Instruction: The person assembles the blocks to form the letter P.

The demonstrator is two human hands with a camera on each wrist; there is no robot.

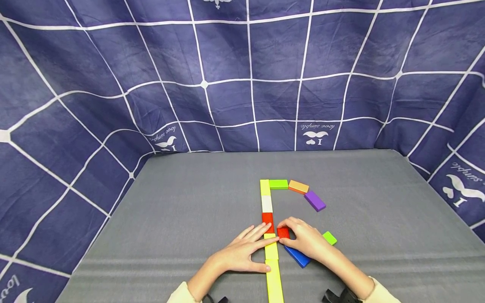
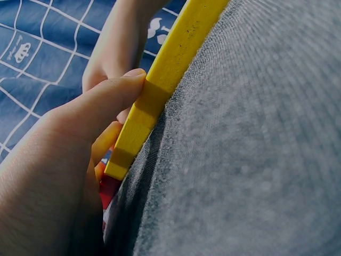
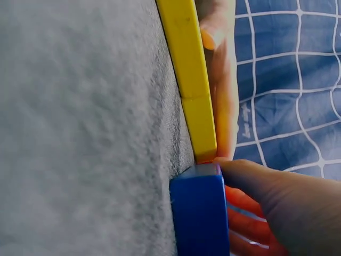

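A straight line of blocks runs along the grey cloth: yellow [image 1: 265, 187], white [image 1: 267, 203], red [image 1: 267, 221], then yellow blocks [image 1: 274, 280] nearer the front. Across this line my left hand [image 1: 242, 251] rests, fingers spread and fairly straight, the thumb touching the yellow block's side. My right hand [image 1: 308, 240] pinches a small red block [image 1: 282, 232] between thumb and fingers, just right of the line. Below that hand lies a blue block [image 1: 298, 256], its end close to the thumb in the right wrist view. A green block [image 1: 329, 237] is partly hidden by the right wrist.
From the line's far end, a green block [image 1: 278, 184], an orange block [image 1: 298, 187] and a purple block [image 1: 315, 200] curve off to the right. Blue curtain cloth [image 1: 227, 101] with white lines hangs behind and beside the grey-covered table [image 1: 170, 202].
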